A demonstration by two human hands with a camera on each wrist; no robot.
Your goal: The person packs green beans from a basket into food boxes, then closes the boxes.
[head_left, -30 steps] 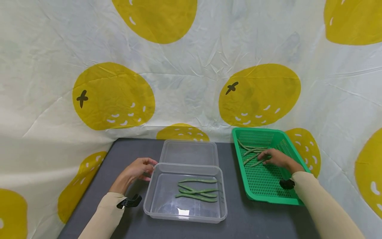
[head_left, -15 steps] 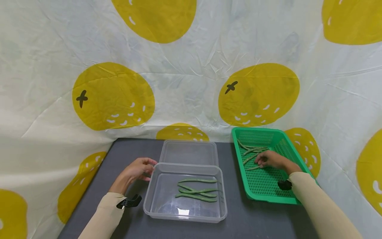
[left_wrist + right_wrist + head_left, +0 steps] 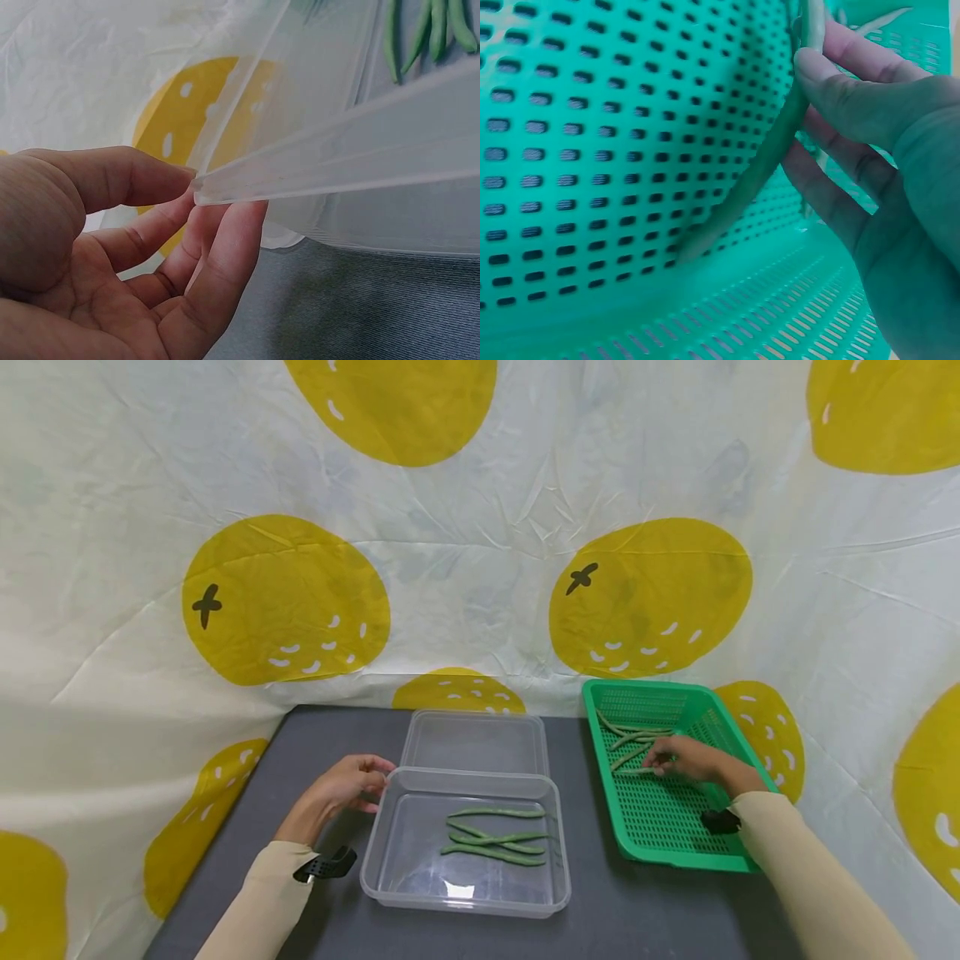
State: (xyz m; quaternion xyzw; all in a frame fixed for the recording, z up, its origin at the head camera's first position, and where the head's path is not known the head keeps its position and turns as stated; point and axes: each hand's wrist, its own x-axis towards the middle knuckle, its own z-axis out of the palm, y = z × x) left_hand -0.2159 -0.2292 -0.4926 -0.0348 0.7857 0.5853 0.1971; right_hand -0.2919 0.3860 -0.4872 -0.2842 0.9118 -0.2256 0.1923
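My right hand is down inside the green plastic basket, pinching one green bean between thumb and fingers. In the right wrist view that bean slants across the perforated basket, its far end slightly blurred. Several other green beans lie beyond it at the basket's far left. At the far left corner of a clear plastic container, my left hand pinches the rim, thumb above and fingers below, as the left wrist view shows. Several green beans lie inside this container, toward its right half.
Behind the container lies a clear rectangular lid, partly covered by the container's back wall. Everything stands on a dark grey table. A white cloth with yellow fruit prints hangs along the back and sides.
My right hand has shifted slightly left in the basket, and the pinched bean has come left with it. My left hand and the clear container have stayed put.
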